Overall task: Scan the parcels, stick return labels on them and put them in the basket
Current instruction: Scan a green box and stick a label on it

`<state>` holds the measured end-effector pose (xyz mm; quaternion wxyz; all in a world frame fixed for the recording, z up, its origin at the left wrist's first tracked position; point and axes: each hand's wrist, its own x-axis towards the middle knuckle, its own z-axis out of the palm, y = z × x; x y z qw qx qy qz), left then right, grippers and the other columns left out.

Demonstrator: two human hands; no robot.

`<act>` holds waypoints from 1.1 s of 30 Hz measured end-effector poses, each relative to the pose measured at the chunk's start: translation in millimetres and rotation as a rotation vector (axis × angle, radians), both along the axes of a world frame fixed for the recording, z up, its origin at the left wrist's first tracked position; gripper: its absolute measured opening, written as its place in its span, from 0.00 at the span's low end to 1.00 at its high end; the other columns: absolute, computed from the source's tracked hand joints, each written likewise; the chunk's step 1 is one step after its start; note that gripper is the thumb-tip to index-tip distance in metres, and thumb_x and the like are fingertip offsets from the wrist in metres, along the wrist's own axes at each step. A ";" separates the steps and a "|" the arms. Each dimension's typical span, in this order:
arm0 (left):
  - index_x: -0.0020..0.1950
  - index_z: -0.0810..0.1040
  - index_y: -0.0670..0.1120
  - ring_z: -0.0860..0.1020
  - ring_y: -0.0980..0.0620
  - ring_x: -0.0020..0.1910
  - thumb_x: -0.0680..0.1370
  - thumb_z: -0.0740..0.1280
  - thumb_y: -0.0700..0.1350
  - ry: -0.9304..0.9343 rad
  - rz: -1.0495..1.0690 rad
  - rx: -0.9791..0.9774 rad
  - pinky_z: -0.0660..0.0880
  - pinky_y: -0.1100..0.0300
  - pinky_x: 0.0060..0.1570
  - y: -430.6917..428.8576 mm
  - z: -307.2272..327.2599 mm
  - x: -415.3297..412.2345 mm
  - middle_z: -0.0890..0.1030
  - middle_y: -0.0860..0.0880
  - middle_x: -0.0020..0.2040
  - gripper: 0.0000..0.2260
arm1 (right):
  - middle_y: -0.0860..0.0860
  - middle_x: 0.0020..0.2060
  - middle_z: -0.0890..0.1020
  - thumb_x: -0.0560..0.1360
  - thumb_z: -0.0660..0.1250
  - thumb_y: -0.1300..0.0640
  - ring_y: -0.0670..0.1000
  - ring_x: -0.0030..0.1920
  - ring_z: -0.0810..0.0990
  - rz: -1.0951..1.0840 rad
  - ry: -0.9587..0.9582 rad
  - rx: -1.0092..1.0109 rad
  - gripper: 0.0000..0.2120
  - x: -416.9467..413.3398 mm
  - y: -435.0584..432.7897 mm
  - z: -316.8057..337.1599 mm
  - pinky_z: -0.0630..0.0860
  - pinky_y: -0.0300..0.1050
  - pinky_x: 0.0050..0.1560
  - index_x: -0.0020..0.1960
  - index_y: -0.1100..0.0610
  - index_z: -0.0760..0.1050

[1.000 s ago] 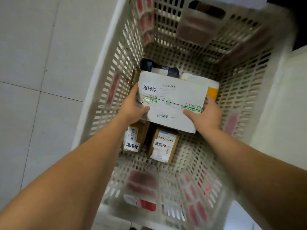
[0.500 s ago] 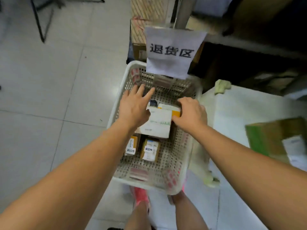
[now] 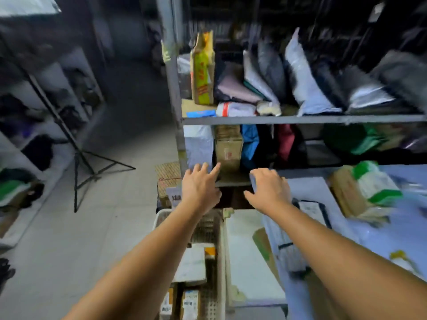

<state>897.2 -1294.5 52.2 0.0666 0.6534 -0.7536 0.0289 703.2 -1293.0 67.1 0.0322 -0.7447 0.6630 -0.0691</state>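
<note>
I see the left hand (image 3: 199, 188) raised beyond the basket (image 3: 159, 219), fingers spread straight, empty, right hand (image 3: 269, 189) level beside it before the shelf rack (image 3: 300, 119), fingers loosely bent, grasping nothing, white parcel (image 3: 191, 265) lying inside the basket, two small labelled boxes (image 3: 190, 303) just nearer me.
</note>
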 end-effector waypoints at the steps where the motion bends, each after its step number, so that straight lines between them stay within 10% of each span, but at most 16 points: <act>1: 0.78 0.58 0.55 0.69 0.44 0.68 0.74 0.66 0.58 -0.004 -0.010 -0.024 0.70 0.49 0.61 7.3 13.7 -20.1 0.71 0.47 0.69 0.34 | 0.47 0.66 0.74 0.74 0.68 0.41 0.53 0.67 0.70 -0.016 -0.011 -0.024 0.27 -21.1 8.9 12.7 0.69 0.53 0.64 0.70 0.48 0.68; 18: 0.78 0.59 0.54 0.69 0.44 0.68 0.75 0.64 0.59 0.070 -0.086 0.076 0.72 0.49 0.60 108.1 61.2 -388.3 0.72 0.48 0.70 0.33 | 0.53 0.63 0.76 0.73 0.69 0.43 0.57 0.62 0.75 -0.279 -0.253 0.007 0.28 -421.8 138.7 78.3 0.73 0.49 0.46 0.70 0.49 0.69; 33: 0.65 0.69 0.49 0.76 0.41 0.59 0.72 0.67 0.62 0.433 0.289 0.356 0.73 0.51 0.53 -1.2 -17.5 -552.9 0.77 0.44 0.59 0.27 | 0.53 0.66 0.75 0.74 0.72 0.49 0.55 0.63 0.76 -0.129 -0.405 0.230 0.28 -528.9 -17.4 18.4 0.74 0.48 0.57 0.71 0.51 0.69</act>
